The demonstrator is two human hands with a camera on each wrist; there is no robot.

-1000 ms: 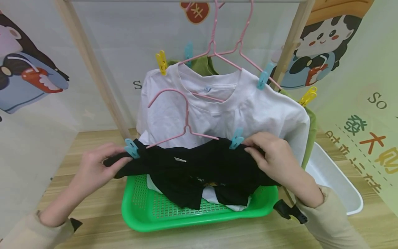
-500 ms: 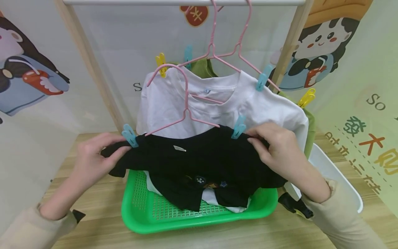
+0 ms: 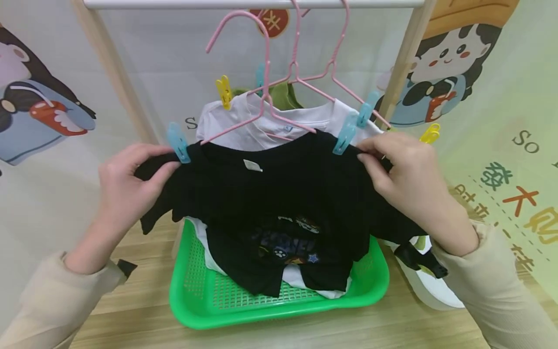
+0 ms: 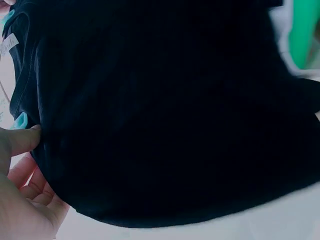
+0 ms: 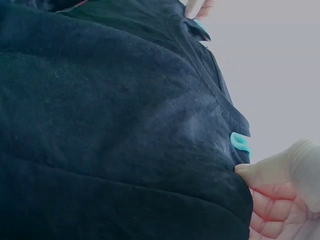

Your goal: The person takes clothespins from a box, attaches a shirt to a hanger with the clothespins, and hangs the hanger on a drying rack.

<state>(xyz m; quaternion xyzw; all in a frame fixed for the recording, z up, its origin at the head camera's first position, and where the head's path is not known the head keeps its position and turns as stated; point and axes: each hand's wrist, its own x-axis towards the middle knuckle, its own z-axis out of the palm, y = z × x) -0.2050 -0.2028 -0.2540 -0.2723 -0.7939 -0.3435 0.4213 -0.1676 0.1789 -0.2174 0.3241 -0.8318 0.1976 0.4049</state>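
A black T-shirt (image 3: 270,189) with a printed front hangs on a pink hanger (image 3: 267,72), a blue clothespin (image 3: 178,143) at its left shoulder and another blue clothespin (image 3: 345,134) at its right. My left hand (image 3: 131,182) pinches the shirt's shoulder between thumb and fingers, just outside the left pin. On the other side my right hand (image 3: 405,167) pinches the opposite shoulder. Both wrist views show the thumbs pressed on the black cloth, next to a blue pin. The hanger's hook stands a little below the white rail (image 3: 244,4), free of it.
Behind the black shirt, a white T-shirt (image 3: 226,121) and a green garment (image 3: 285,96) hang on pink hangers with yellow and blue pins. A green basket (image 3: 261,315) with white cloth stands below on the wooden table (image 3: 144,310). A white bin (image 3: 436,291) is at the right.
Both hands have lifted the black shirt and its hanger upward, from low over the basket to near the rail. More of the shirt's front print now shows.
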